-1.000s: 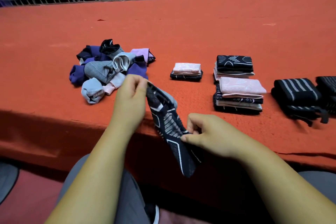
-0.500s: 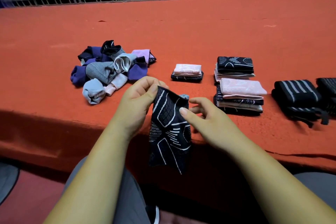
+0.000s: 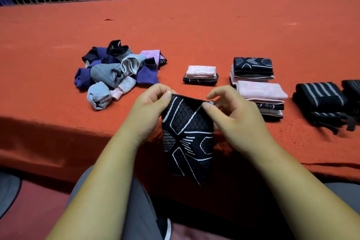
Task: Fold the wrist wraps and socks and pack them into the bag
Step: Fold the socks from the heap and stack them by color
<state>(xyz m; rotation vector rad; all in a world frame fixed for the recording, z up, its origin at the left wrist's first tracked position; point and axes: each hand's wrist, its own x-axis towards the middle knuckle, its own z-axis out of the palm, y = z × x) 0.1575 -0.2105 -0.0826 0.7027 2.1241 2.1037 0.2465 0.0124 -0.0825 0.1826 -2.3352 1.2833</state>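
Left hand [image 3: 150, 107] and right hand [image 3: 235, 117] pinch a black, white-patterned knit sock [image 3: 188, 142] past the near edge of the surface [image 3: 194, 35]; a slack pinch risks dropping it.

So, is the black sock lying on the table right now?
No, the left hand and right hand pinch the black sock by its top edge, and it hangs in front of the table.

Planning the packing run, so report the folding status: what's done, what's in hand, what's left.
Done: folded socks in a small stack, a far stack and a near stack, plus folded striped wrist wraps. In hand: left hand and right hand pinch a black patterned sock by its top edge. Left: the loose sock pile, and packing; no bag is in view.
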